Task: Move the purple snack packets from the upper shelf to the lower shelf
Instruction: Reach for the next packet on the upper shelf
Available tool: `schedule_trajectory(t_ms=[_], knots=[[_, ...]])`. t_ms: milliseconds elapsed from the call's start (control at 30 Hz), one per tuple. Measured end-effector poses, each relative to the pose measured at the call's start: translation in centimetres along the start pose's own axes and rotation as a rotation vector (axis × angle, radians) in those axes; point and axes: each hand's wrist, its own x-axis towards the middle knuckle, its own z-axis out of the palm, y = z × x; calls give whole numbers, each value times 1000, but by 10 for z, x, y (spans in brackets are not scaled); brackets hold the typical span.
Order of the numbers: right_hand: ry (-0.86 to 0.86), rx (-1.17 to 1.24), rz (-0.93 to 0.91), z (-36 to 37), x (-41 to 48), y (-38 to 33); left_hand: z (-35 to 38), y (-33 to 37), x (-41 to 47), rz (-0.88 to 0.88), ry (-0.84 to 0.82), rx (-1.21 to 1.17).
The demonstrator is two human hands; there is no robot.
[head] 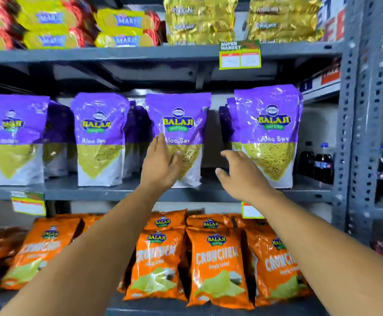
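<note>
Several purple Aloo Sev packets stand upright on the middle shelf (122,192). The third packet from the left (181,115) has my left hand (161,163) spread flat against its lower left front, fingers apart. My right hand (240,172) hovers open in the gap between that packet and the rightmost purple packet (270,133), holding nothing. More purple packets stand behind the front row, such as the leftmost (17,133) and second (99,133). The shelf below holds orange Crunchem packets (218,265).
Yellow biscuit packs (49,21) and gold packets (199,21) fill the top shelf. Price tags (239,56) hang from shelf edges. A grey perforated steel upright (357,124) bounds the right side, with dark bottles (316,165) beside it.
</note>
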Motion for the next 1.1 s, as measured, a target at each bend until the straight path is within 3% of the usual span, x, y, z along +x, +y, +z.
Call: schedule_trajectory(t_ms=[133,300,633,733,800,867,933,1000,1100], knots=[[-95,94,102,21,26,-18,0,-14,16,-255,-29,-265],[-145,232,241,60,50,-37,15,-51,28,-525,-123,-409],[2,329,342,103,66,-54,28,-81,32,-421,-225,-570],[255,228,219,103,64,-68,6,-78,26,-388,-162,-597],[392,170,56,105,65,-92,-18,-93,26,-295,9,-518],[328,211,-47,114,71,-124,-53,-119,30,-191,230,-455],[160,226,-76,134,81,-154,-86,-158,46,-191,395,-367],[-11,266,-27,162,91,-180,-113,-199,62,-336,426,-332],[-148,318,103,199,105,-206,-129,-247,70,-540,279,-288]])
